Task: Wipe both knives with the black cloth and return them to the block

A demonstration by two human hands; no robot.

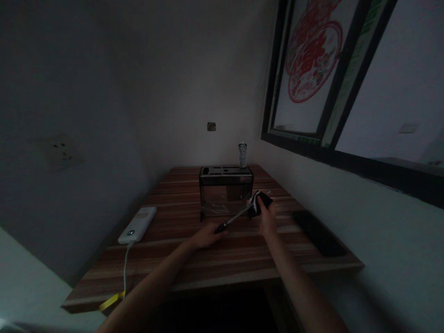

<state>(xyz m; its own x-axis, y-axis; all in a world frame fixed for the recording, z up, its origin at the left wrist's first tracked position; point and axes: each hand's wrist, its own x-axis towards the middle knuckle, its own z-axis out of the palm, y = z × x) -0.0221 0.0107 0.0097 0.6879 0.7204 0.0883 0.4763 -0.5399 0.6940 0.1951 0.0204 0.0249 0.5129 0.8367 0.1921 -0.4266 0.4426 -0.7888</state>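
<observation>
My left hand is closed around the dark handle of a sharpening steel, whose thin metal rod slants up to the right. In my right hand is a bunched black-and-white cloth, pressed around the far part of the rod. A pale tip pokes out past the cloth. Just behind both hands stands a knife block with a slotted metal top and see-through sides. Its slots appear to hold no tall handles, apart from a silver, crinkled cylinder rising at its back right corner.
On the wooden table, a white power bank with a white cable lies at left. A yellow strip is at the front left edge. At right rests a flat dark phone-like slab. Walls border the back and sides; a framed window is at right.
</observation>
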